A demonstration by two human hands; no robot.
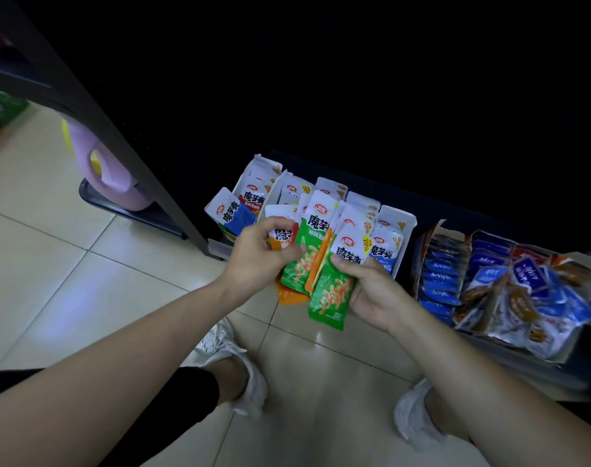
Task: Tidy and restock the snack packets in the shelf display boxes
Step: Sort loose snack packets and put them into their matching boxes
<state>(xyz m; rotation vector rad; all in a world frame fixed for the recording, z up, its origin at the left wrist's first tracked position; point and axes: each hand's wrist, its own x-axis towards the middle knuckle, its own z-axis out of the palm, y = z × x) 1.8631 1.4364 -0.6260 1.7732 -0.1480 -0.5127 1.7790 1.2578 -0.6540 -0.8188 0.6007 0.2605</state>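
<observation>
Seen from the head camera, the left hand [262,256] pinches a fan of green and orange snack packets [302,261], thumb on top. The right hand [376,293] grips one green packet [331,298] that touches the fan at its 4 o'clock edge. At 12 o'clock from the hands, a white display box [410,225] stands on the shelf, full of upright packets. At 3 o'clock a second box [452,234] holds blue packets, with a loose heap [536,298] beside it. A pink jug [102,170] sits at 10 o'clock.
</observation>
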